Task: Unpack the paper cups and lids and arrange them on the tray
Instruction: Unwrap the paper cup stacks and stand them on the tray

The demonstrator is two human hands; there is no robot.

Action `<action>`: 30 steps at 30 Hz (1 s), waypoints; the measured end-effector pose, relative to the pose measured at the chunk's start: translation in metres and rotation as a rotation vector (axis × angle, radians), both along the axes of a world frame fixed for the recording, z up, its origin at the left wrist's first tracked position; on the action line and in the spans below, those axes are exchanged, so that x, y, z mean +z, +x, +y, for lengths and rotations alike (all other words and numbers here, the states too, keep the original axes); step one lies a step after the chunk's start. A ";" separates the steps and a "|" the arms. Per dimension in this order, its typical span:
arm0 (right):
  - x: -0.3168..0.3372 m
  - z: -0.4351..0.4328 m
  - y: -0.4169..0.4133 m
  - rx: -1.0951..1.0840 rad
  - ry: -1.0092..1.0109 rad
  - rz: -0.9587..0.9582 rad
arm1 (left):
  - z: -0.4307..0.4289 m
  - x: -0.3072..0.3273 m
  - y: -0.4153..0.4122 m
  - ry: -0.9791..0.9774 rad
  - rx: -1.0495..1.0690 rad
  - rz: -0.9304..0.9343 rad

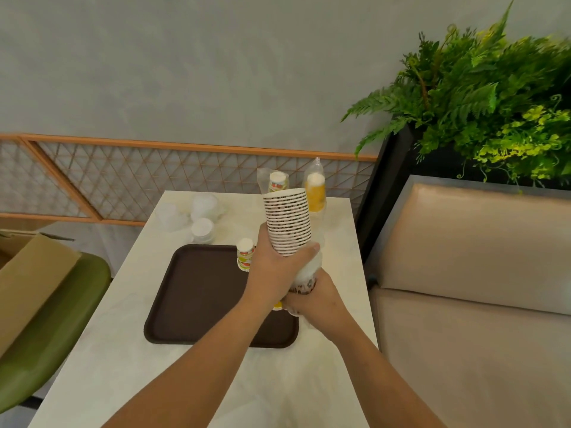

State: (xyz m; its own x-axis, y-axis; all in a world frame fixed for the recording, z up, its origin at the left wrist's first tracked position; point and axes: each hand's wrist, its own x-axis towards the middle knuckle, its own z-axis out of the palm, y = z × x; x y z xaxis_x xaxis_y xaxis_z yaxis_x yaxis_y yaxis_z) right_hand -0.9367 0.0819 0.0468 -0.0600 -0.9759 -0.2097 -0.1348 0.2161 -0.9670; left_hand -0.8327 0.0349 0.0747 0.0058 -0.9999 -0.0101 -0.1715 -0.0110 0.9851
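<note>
A tall stack of brown-patterned paper cups (289, 220) is held above the dark brown tray (197, 295), partly out of its clear plastic sleeve (307, 273). My left hand (272, 273) grips the bare cups in the middle of the stack. My right hand (312, 301) holds the lower end, where the plastic sleeve is bunched. A short stack of red-and-yellow printed cups (245, 253) stands on the tray's far right corner. Two more sleeved cup stacks, one printed (278, 182) and one yellow (315, 191), stand at the table's far right. White lids (202, 230) lie at the far left.
The pale marble table (123, 350) has a green chair (52, 329) with an open cardboard box (27, 279) to its left. A beige padded bench (472, 288) is on the right, with a fern planter (482, 97) behind it. A lattice railing (139, 177) runs behind the table.
</note>
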 end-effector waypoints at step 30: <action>0.075 -0.080 -0.038 0.215 -0.561 0.484 | 0.016 -0.009 0.050 -0.072 -0.168 -0.354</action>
